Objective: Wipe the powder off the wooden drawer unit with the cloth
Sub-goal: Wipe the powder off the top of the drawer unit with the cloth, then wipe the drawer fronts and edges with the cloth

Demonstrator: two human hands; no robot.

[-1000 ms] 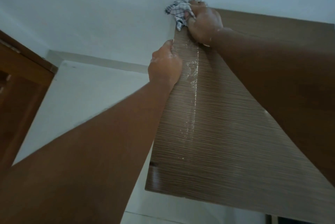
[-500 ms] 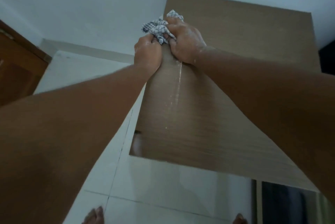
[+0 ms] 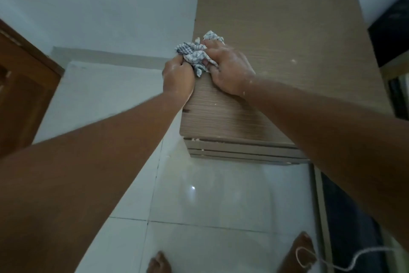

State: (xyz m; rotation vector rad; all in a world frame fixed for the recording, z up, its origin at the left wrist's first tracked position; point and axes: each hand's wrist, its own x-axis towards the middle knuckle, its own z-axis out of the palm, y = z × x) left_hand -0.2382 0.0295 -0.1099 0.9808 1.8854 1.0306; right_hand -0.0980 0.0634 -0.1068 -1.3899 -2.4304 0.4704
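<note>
Both hands clutch a crumpled checked cloth (image 3: pixel 197 55) at the left edge of a wooden drawer unit's (image 3: pixel 287 29) top: the right hand (image 3: pixel 230 71) presses it down with fingers curled over the fabric, while the left hand (image 3: pixel 178 79) pinches its near end. White powder (image 3: pixel 293 60) flecks the top, the hands and the drawer fronts. Bare feet stand on the glossy tiled floor (image 3: pixel 221 195) below.
</note>
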